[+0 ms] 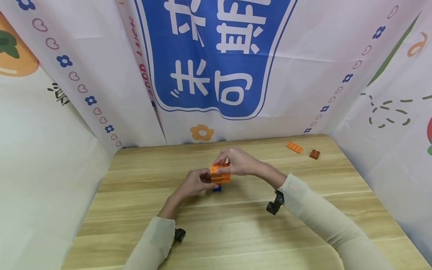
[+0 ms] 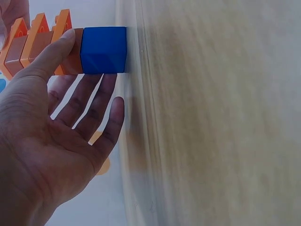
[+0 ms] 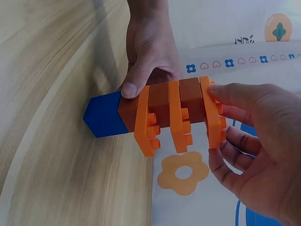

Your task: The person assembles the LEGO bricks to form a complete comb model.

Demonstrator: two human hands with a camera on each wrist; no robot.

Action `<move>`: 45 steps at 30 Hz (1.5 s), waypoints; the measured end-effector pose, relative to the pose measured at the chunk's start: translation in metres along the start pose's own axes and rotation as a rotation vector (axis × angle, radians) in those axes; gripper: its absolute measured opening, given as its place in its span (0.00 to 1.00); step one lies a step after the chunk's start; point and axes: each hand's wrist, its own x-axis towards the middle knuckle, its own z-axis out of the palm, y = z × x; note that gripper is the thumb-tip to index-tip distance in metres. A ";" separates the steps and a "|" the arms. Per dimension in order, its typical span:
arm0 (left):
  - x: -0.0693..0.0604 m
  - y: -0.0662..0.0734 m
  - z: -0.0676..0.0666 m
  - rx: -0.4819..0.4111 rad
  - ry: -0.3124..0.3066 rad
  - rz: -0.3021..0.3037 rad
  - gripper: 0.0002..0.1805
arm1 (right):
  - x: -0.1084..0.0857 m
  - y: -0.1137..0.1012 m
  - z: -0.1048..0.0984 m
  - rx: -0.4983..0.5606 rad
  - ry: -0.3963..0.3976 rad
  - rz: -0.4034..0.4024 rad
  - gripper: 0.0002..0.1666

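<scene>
Nearest, on this side of the brick tower (image 1: 221,179), two pale sleeves (image 1: 332,225) stretch over a wood-grain tabletop (image 1: 216,232), a black wrist camera (image 1: 276,202) by each cuff. The tower is held upright between the hands. At its left, the left hand (image 1: 194,183) grips it low, thumb on the lowest brown brick; at its right, the right hand (image 1: 239,162) pinches the topmost orange plate (image 3: 211,113).

From the head view the hands hide much of the tower, but the right-wrist view gives its order: a blue brick (image 3: 103,115) at the foot, then three brown bricks (image 3: 159,101) alternating with three orange plates, their studded ends overhanging.

Only the head view shows a loose orange plate (image 1: 294,147) and loose brown brick (image 1: 314,154) off to the tower's right. Behind the tower hangs white cloth (image 1: 297,75) with a blue panel (image 1: 210,56) of white characters; printed sheets (image 1: 33,150) flank it.
</scene>
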 end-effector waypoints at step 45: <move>-0.003 0.000 0.000 0.045 0.019 0.003 0.16 | -0.081 0.079 -0.040 0.075 -0.030 0.064 0.27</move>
